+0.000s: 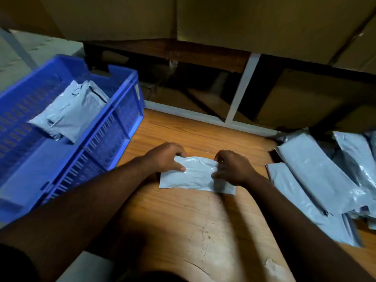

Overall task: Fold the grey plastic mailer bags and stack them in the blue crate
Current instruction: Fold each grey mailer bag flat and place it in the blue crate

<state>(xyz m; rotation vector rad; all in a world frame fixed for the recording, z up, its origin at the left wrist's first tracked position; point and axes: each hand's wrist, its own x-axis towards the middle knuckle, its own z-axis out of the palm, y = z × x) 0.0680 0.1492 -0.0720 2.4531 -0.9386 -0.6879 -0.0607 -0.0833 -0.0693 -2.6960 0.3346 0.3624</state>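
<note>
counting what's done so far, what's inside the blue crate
Inside the blue crate lies a small stack of folded grey bags, towards its far end. How many are stacked cannot be told; the top ones cover the rest.

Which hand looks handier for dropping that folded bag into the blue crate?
Probably the left hand. The blue crate sits on its side of the table, while the right hand grips the grey mailer bag on the far side and would have to cross over.

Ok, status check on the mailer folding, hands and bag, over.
Both hands, left hand and right hand, gripping mailer bag on wooden table. Folded bags already in blue crate. Nothing in the way.
</note>
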